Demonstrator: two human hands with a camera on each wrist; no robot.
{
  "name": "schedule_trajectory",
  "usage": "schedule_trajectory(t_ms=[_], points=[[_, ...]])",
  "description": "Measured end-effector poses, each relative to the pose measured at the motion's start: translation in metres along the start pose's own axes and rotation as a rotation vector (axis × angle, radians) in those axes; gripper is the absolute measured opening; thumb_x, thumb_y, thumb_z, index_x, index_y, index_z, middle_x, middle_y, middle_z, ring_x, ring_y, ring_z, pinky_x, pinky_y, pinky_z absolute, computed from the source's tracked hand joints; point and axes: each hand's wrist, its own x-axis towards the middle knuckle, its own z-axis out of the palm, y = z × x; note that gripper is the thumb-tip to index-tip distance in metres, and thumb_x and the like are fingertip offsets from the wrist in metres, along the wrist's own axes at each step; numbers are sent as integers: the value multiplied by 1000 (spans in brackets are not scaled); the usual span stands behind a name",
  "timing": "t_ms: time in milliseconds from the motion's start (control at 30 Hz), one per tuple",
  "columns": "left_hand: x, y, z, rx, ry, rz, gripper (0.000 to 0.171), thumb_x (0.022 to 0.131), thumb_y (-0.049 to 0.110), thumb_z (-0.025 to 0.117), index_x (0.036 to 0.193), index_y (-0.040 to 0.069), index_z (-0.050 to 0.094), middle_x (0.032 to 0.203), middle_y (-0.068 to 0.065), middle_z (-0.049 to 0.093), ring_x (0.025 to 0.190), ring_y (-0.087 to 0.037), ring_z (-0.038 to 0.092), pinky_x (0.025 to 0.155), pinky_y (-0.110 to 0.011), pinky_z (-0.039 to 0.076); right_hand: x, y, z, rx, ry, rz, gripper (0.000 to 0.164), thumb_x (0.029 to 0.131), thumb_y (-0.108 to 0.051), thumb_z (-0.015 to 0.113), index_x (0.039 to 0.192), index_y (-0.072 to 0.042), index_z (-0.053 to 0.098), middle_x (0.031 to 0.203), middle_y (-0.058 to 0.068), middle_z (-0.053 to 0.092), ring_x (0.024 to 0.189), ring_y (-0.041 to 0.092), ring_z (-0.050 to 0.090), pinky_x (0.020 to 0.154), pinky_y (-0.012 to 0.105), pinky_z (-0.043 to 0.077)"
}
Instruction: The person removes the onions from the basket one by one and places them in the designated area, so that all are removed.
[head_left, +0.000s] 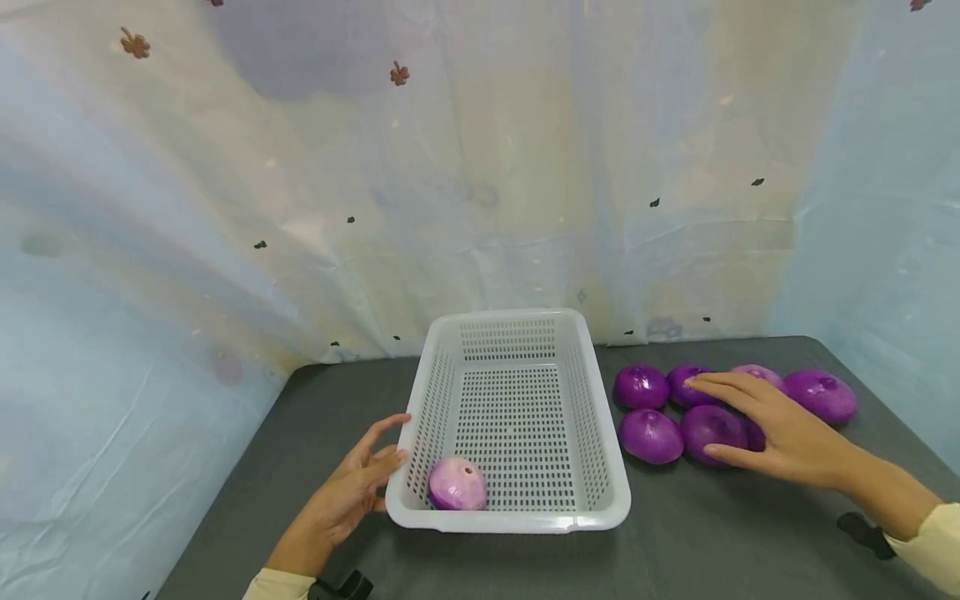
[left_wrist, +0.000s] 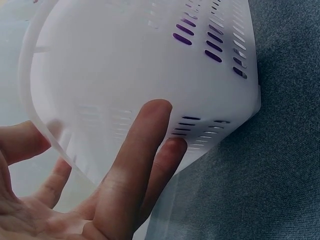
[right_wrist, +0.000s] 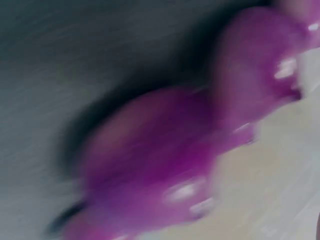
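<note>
A white perforated plastic basket (head_left: 510,522) stands in the middle of the table. One peeled purple onion (head_left: 457,485) lies inside at its near left corner. My left hand (head_left: 348,487) holds the basket's left rim near that corner; in the left wrist view, some fingers (left_wrist: 145,150) lie along the outer wall and others reach the rim. On the right, my right hand (head_left: 780,429) is spread over a group of purple onions (head_left: 651,436), thumb and fingers apart above an onion (head_left: 708,427). The right wrist view shows blurred onions (right_wrist: 150,160), with no grip visible.
A dark grey table (head_left: 675,533) bears everything. Behind it hangs a pale patterned curtain (head_left: 510,208), close to the table's back edge. More onions (head_left: 820,395) sit behind and beyond my right hand, near the table's right side.
</note>
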Motion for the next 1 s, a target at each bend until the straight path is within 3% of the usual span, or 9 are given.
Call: schedule_trajectory(t_ms=[167,267,433,600,800,1000], points=[[1,-1,-1,9,-13,9,61,102,26,57,154,28,25,149,-16,47,116,-23,64,78,-49,59,33,-32,7,53,-65,-13,80,75,-31,87,146,-27,49,146,-7,50,138,-2,35,107,1,17],[1,-1,-1,11,-30,24,60,103,26,56,155,26,27,146,-13,52,115,-23,65,76,-47,59,52,-50,11,85,-107,-38,78,79,-36,84,147,-29,46,148,-10,48,137,4,38,109,6,23],[0,-1,-2,23,-40,34,58,103,28,56,155,24,31,142,-11,55,113,-22,66,76,-45,60,82,-74,17,120,-125,-148,77,80,-40,82,147,-27,47,147,-10,49,136,10,43,107,29,41],[-1,-2,-1,48,-20,31,58,103,29,56,155,23,32,138,-12,57,111,-23,67,76,-45,60,114,-96,25,181,-173,-206,72,83,-47,77,146,-30,47,147,-8,50,136,15,46,104,50,46],[-2,-1,3,34,-23,10,60,103,33,55,156,26,28,147,-16,49,114,-25,66,78,-48,59,138,-117,45,275,-362,-137,68,87,-62,65,147,-39,43,150,-16,44,140,12,41,111,50,41],[-2,0,2,22,-34,5,60,103,34,55,156,27,27,150,-17,46,116,-25,65,78,-49,59,158,-133,56,248,-468,-175,72,88,-66,61,149,-32,43,152,-12,44,142,13,39,116,47,36]])
